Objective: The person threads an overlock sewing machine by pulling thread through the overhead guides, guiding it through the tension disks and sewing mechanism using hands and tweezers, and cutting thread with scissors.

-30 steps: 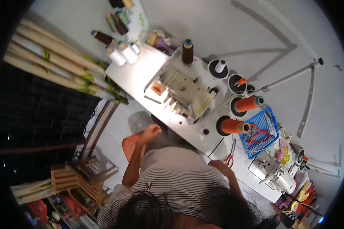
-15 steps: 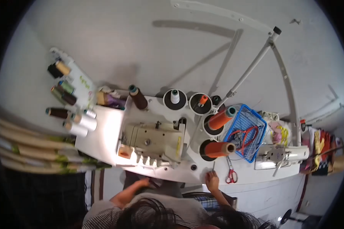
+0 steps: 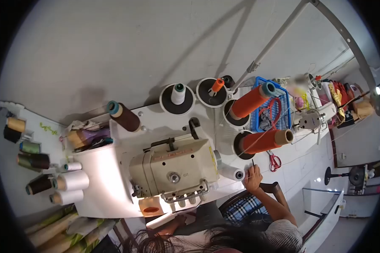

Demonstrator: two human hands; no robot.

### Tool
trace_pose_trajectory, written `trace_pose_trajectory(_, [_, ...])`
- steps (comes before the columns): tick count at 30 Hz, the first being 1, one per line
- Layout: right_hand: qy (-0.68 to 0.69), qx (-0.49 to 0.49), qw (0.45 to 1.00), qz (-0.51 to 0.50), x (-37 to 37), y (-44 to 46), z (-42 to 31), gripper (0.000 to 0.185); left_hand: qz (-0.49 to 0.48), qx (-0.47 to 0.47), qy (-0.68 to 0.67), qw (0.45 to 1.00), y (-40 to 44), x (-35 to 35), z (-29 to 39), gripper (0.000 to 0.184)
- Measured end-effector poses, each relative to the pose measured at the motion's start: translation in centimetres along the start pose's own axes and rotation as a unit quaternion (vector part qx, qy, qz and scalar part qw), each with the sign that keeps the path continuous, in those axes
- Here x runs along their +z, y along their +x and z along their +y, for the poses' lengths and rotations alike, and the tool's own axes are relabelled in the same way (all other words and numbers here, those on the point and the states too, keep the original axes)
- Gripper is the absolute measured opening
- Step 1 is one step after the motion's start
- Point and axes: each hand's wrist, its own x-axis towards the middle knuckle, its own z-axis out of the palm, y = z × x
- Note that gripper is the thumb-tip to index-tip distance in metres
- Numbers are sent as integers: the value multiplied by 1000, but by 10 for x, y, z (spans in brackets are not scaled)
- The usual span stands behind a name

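Nearest, the left hand (image 3: pixel 171 228) is low at the desk's front edge, just below the sewing machine (image 3: pixel 173 166); hair partly covers it, and I cannot tell whether its grip is wide or narrow. The right hand (image 3: pixel 252 178) is at the front edge of the desk (image 3: pixel 98 181), fingers bunched, seemingly with a narrow grip, though I cannot tell if it holds anything. A white cylinder (image 3: pixel 231 172) is just beside it, and red-handled scissors (image 3: pixel 275 161) lie near. Below, a chair (image 3: pixel 269 192) carries blue plaid cloth (image 3: pixel 242 209).

The sewing machine stands left of the right hand; a small mark on its cover is too small to read. Beyond, two orange thread cones (image 3: pixel 261 142) lean on black discs. The blue basket (image 3: pixel 286 121) behind them holds a red strap (image 3: pixel 278 113) and something grey.

Farther back stand a white thread cone (image 3: pixel 178 94), a small orange spool (image 3: pixel 217 85) and a brown cone (image 3: pixel 126 118). At the far left, a white panel bears green scribble-like marks (image 3: pixel 48 128), unreadable here.
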Motion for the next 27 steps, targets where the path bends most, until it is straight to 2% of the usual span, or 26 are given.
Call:
trace_pose_trajectory(1, [-4, 8, 1000, -4, -2, 0, -3, 16, -112, -3, -14, 994, -1, -5, 3, 55])
trace_pose_trajectory(4, [-11, 26, 1000, -3, -5, -6, -9, 14, -113, 34, -16, 993, 23, -10, 7, 55])
trace_pose_trajectory(7, [-6, -55, 998, 3, -18, -60, -29, 17, -122, 50, -16, 991, 27, -10, 3, 55])
trace_pose_trajectory(9, [83, -73, 991, -75, -23, -121, -42, 21, -127, 62, -8, 990, 32, -12, -3, 55])
trace_pose_trajectory(11, [52, 7, 975, -214, -10, -218, -44, 20, -130, 81, 9, 988, 41, -18, -8, 55])
trace_pose_trajectory(13, [82, 185, 894, -401, -18, -274, -57, 23, -125, 100, 22, 987, 58, -27, -9, 55])
trace_pose_trajectory(14, [81, 195, 894, -396, -12, -293, -51, 23, -124, 108, 27, 986, 64, -31, -9, 56])
trace_pose_trajectory(16, [4, 94, 848, -522, -5, -303, -43, 29, -123, 123, 35, 984, 76, -35, -11, 56])
trace_pose_trajectory(19, [49, -40, 818, -572, 13, -303, -22, 30, -119, 171, 49, 977, 105, -41, 6, 56])
trace_pose_trajectory(20, [16, -36, 753, -657, 41, -324, -13, 37, -117, 194, 60, 972, 119, -46, 16, 56])
trace_pose_trajectory(21, [12, -7, 762, -648, 58, -327, -10, 37, -115, 218, 77, 966, 133, -52, 25, 56])
trace_pose_trajectory(25, [-88, -58, 758, -643, 97, -361, -20, 45, -134, 298, 132, 936, 166, -50, 57, 56])
trace_pose_trajectory(26, [-110, -81, 751, -647, 98, -372, -25, 47, -140, 309, 137, 931, 168, -44, 61, 56])
trace_pose_trajectory(27, [-145, -169, 781, -584, 75, -353, -34, 56, -145, 315, 140, 927, 170, -40, 63, 57])
